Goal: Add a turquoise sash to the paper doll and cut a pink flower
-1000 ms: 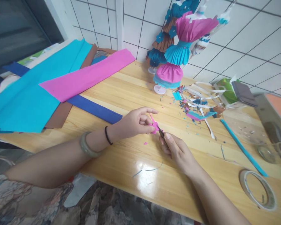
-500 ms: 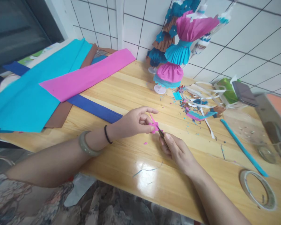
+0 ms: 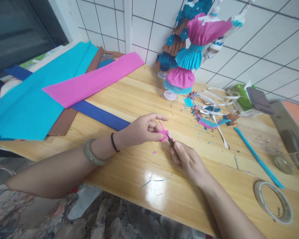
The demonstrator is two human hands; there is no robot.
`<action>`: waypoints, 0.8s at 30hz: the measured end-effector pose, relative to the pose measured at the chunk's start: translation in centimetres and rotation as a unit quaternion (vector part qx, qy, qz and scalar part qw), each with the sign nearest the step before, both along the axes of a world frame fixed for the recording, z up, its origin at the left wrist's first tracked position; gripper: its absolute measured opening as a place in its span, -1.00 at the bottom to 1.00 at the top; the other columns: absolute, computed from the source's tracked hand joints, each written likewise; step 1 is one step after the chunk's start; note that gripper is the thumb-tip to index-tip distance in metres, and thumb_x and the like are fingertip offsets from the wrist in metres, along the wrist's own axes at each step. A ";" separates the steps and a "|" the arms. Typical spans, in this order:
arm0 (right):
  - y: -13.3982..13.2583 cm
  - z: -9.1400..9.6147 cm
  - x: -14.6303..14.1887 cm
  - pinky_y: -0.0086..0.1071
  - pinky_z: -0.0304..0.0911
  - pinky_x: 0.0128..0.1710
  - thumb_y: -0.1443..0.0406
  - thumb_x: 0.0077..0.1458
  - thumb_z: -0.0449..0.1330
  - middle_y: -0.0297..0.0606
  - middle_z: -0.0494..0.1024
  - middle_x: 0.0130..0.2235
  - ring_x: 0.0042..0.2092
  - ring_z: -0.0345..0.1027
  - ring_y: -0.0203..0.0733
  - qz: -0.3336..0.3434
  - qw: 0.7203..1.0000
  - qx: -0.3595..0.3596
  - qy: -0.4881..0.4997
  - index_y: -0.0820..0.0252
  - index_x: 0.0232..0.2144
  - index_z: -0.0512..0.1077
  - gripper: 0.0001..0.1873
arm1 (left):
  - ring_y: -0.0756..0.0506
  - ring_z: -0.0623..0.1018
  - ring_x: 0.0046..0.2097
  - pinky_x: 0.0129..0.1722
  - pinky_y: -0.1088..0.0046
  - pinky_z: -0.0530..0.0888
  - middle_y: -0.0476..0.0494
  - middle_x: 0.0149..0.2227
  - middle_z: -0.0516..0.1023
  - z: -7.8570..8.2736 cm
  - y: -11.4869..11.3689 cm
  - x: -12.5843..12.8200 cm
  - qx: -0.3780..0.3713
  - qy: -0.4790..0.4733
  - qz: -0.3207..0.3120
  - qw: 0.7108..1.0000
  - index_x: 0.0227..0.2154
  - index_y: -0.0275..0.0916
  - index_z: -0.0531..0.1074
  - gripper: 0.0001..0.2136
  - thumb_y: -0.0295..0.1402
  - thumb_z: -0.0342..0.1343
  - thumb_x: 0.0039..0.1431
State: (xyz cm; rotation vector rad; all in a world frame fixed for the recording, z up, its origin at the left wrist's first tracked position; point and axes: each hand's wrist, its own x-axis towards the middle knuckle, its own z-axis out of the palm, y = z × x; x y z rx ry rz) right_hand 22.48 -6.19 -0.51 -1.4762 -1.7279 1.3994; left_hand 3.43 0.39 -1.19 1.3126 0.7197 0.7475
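Note:
Over the middle of the table, my left hand (image 3: 146, 128) pinches a small pink paper flower (image 3: 163, 135) between thumb and fingers, its index finger stretched out above. A thin pink strip rises from the flower. From the right, my right hand (image 3: 186, 159) grips dark, slim tweezers (image 3: 172, 143), their tip touching the flower's petals. The palm covers the rear of the tweezers. On the wood just below lies a tiny pink paper scrap (image 3: 154, 152).
Pink (image 3: 94, 79), turquoise (image 3: 40, 86) and dark blue (image 3: 102, 114) paper sheets overlap at the left. Paper-dressed figures (image 3: 181, 63) stand at the back by the tiled wall. Paper scraps (image 3: 211, 122), a turquoise strip (image 3: 257, 156) and a tape roll (image 3: 285, 215) lie at the right.
Both hands stay nearly still at the flower. The tweezers' tip has shifted very slightly to the left along the petals.

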 end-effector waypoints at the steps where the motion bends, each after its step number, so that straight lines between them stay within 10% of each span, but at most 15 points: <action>1: 0.0 0.0 0.0 -0.43 -0.10 -0.56 0.02 0.23 -0.19 -0.46 0.06 -0.60 -0.57 -0.07 -0.35 0.000 1.000 -0.001 0.001 0.16 -0.51 0.15 -0.57 | 0.07 0.44 -0.41 -0.36 0.55 0.35 0.01 -0.47 0.44 0.1 0.0 0.0 -0.001 0.000 0.000 1.000 -0.02 -0.30 0.24 -0.52 -0.42 0.20 -0.06; 24: 0.0 -0.2 -0.1 -0.45 -0.16 -0.62 -0.01 0.21 -0.17 -0.48 0.02 -0.61 -0.59 -0.14 -0.38 -0.012 0.998 -0.033 0.055 0.18 -0.47 0.20 -0.56 | 0.08 0.44 -0.41 -0.34 0.56 0.36 0.02 -0.48 0.44 0.4 -0.2 0.2 0.023 0.003 0.020 1.000 -0.05 -0.33 0.25 -0.55 -0.48 0.18 -0.06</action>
